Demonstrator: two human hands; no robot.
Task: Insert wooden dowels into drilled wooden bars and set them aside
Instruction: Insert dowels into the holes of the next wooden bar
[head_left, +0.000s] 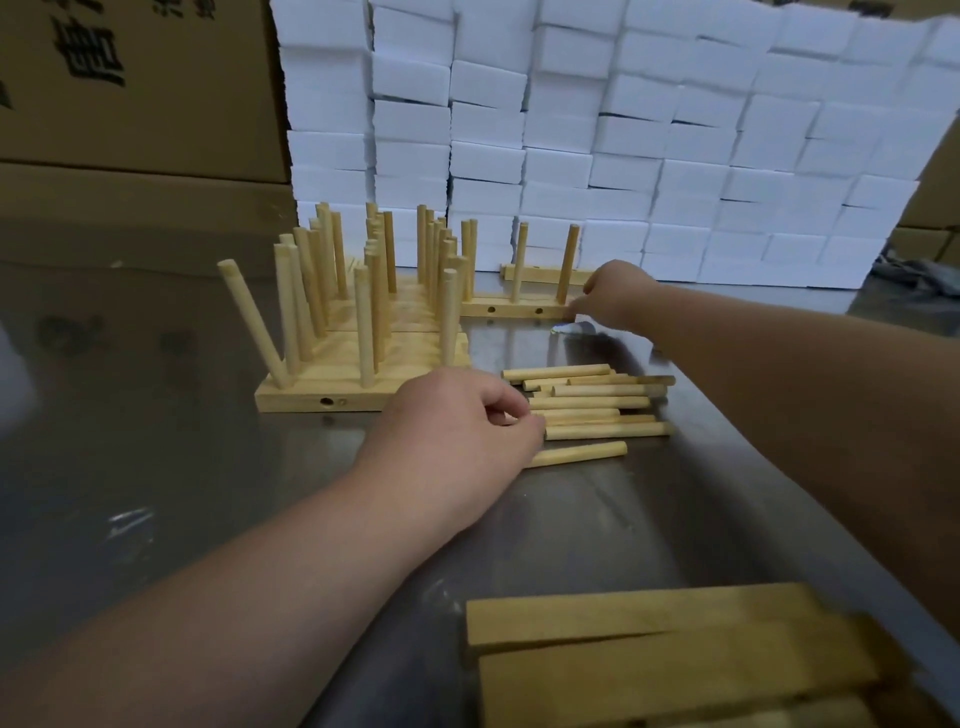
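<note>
Stacked wooden bars, left hand pinching loose dowels, right hand gripping doweled bar, carton print unreadable

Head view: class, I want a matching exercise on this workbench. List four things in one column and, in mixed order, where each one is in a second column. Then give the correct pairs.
Things
1. loose dowels
2. plain bars
3. white blocks
4. two-dowel bar

Places
A. stacked like a wall at the back
B. gripped at its end by the right hand
C. nearest the camera, bottom right
D. lying flat, under the fingers of the left hand

Pairs: 1-D, 2-C, 3-A, 4-B
</note>
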